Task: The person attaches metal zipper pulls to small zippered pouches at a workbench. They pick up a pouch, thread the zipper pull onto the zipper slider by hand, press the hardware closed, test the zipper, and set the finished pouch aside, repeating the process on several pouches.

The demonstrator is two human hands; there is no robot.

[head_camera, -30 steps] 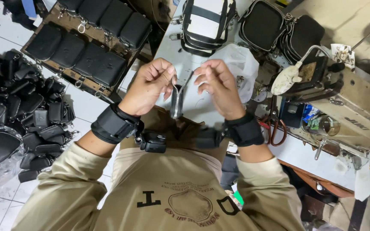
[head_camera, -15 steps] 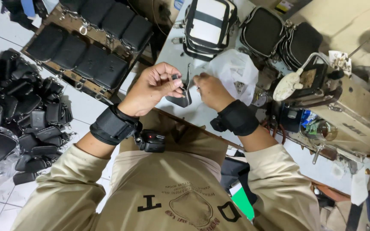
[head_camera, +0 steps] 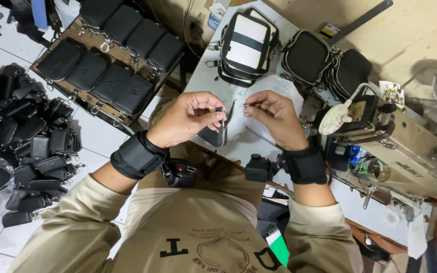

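My left hand (head_camera: 190, 119) pinches the top edge of a small black zippered pouch (head_camera: 220, 132), which hangs down from my fingers over the white table (head_camera: 213, 76). My right hand (head_camera: 274, 117) is held just to the right of it, thumb and forefinger pinched on a small metal zipper pull (head_camera: 247, 106). A narrow gap separates the two hands. Both wrists wear black bands with small black devices fixed to them.
Finished black-and-white bags (head_camera: 249, 43) and black bags (head_camera: 324, 60) lie at the table's far end. A sewing machine (head_camera: 405, 146) stands to the right. A wooden tray of black pouches (head_camera: 112, 55) and a heap of pouches (head_camera: 16, 131) lie on the tiled floor at left.
The hands have drawn slightly apart, and the right hand now pinches the small metal pull beside the pouch instead of touching the pouch itself. The view has shifted a little.
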